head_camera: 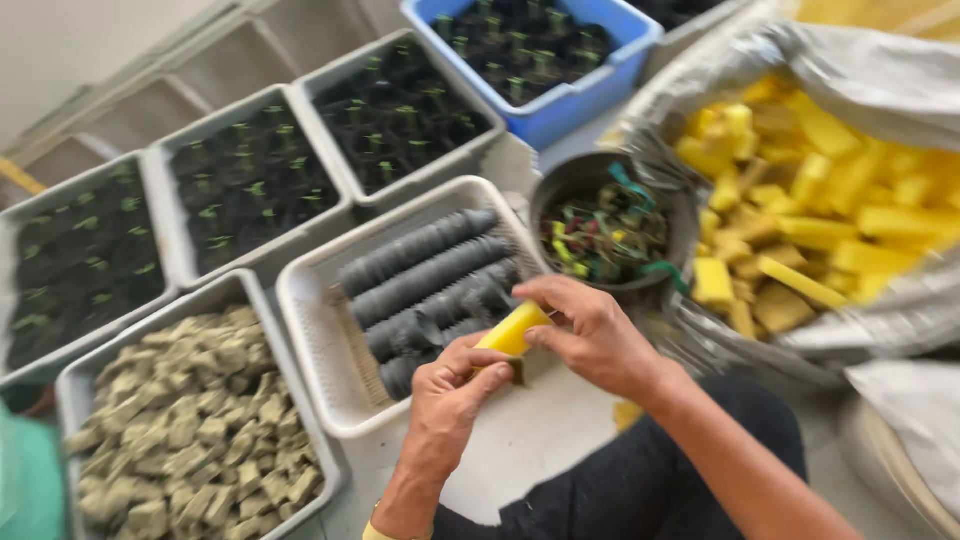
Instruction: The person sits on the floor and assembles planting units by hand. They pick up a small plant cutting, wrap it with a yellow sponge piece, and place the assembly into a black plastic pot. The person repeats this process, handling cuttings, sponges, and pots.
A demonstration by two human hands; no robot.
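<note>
My left hand (445,400) and my right hand (590,335) both hold one yellow sponge block (512,330) over the near edge of a white basket (310,340). The left fingers wrap the block's lower end, and the right fingers pinch its upper end. Stacks of black net pots (420,275) lie on their sides in that basket. Just beyond my right hand a dark round bowl (585,180) holds small green and reddish plant cuttings (600,235).
A grey sack (880,80) of yellow sponge blocks (820,200) lies open at the right. A grey tub (70,385) of greenish cubes (190,430) sits at the left. Three grey tubs (160,165) and a blue tub (570,105) of potted seedlings line the back. My dark-trousered knee (640,480) is below.
</note>
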